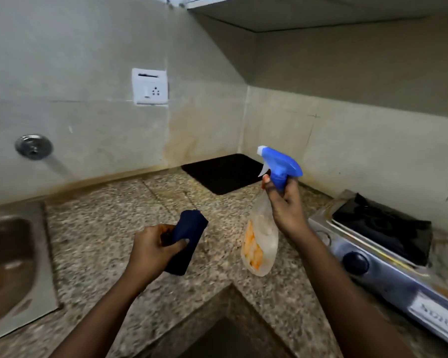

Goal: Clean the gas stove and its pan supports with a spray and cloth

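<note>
Spray bottle [263, 228] w/ blue trigger head is up in the air in the right hand [286, 205], fingers wrapped round the neck just under the trigger, nozzle aimed left. Bottle body is clear-ish plastic w/ an orange label, way too blurry to read any brand. Left hand [153, 250] is grasping a dark blue cloth [188, 240], folded/rolled, thumb pinched over it, held above the speckled granite table [109, 226].

Gas stove [388, 254] sits at the right edge on the table, steel body, black top, dark knob [356, 262] on the front. There's lettering on the front panel near right but it's smeared, can't make it out. Pan supports not clearly visible tbh.

Other stuff: black mat [224, 173] in the far corner, steel sink [13, 264] at left, tap [34, 146] on the wall above it, white socket plate [150, 87] further up the wall.
</note>
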